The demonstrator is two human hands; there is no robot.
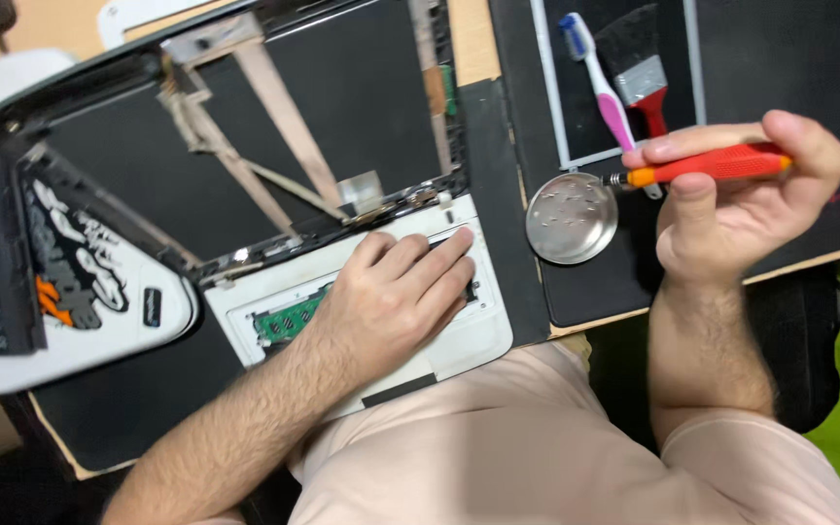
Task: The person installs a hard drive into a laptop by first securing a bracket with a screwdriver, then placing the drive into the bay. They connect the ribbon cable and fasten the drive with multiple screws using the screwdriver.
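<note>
A white opened laptop base [478, 335] lies on the black mat in front of me, with a green circuit board [279, 321] showing in an opening. My left hand [396, 297] rests flat on the base, fingers spread over its upper edge. Behind it lies the dark lid shell [342, 107] with strips of tape across it. My right hand [731, 209] is raised to the right and grips a red and orange screwdriver [712, 165], its tip pointing left over a round metal dish [571, 219].
A pink and white toothbrush [605, 92] and a red-handled paintbrush [639, 73] lie on a dark tray at the back right. A white panel with black and orange stickers [89, 282] sits at the left. My light trousers [498, 447] fill the foreground.
</note>
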